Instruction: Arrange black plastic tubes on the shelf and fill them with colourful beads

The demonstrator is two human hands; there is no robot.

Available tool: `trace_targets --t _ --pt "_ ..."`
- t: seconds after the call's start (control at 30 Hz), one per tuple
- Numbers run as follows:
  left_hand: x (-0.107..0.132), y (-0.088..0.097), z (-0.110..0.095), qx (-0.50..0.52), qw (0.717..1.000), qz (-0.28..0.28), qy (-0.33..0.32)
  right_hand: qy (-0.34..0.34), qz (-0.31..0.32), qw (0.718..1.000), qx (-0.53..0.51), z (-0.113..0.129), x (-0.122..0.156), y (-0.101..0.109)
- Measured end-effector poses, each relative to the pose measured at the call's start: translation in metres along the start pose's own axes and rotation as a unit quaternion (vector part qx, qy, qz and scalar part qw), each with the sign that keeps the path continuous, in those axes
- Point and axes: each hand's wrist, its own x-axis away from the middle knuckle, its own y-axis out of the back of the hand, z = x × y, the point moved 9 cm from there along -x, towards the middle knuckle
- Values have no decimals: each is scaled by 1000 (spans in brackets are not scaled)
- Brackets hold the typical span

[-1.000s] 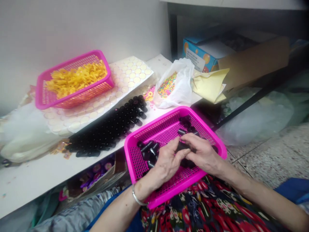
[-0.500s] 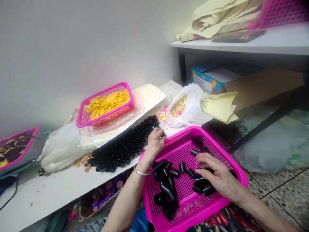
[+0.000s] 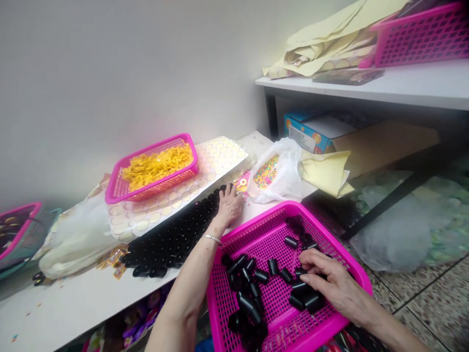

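Note:
A pink mesh basket (image 3: 330, 247) rests on my lap with several loose black caps (image 3: 252, 278) in it. My right hand (image 3: 331, 283) lies inside it, fingers curled over a few caps near the right side. My left hand (image 3: 229, 205) reaches out to the white low table, fingers bent down at the far end of a block of black caps (image 3: 172, 239) standing in rows. What the left fingers hold is hidden.
A second pink basket (image 3: 115, 188) of yellow rings sits on sheets of round stickers (image 3: 216, 159). A white bag of coloured beads (image 3: 273, 171), yellow paper (image 3: 326, 171), a blue box (image 3: 306, 132) and a shelf (image 3: 403, 85) with another pink basket lie right.
My left hand left the lap basket and reached to the far end of the cap rows on the table. My right hand stayed among the loose caps. The view tilted up.

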Motion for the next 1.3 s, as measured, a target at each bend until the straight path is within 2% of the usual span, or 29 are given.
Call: trace_targets --t 0.23,0.37,0.43,0.5,0.57,0.7,0.8,0.97,1.3 --pt "-10 -14 2 -58 997 51 5 -18 14 1000 1 -3 -2 -1" --pt "-9 -8 2 -57 997 36 25 24 4 1000 15 27 -27 7" --pt "-3 3 -2 -50 998 11 32 61 -30 997 21 48 -57 13" --pt "9 16 -12 -45 999 -17 16 86 -72 993 25 64 -100 14" --pt "27 25 -25 -48 998 -29 -19 75 -110 991 24 69 -150 7" --pt "65 27 -39 -68 992 -33 -98 70 -124 986 87 76 -241 -33" --pt "78 18 -31 -76 986 -33 -148 88 -143 978 123 79 -279 -56" --pt "73 8 -10 -47 981 -30 -187 126 -121 970 166 72 -305 -79" --pt "74 4 4 -7 981 -56 -184 129 -72 973 176 52 -326 -103"
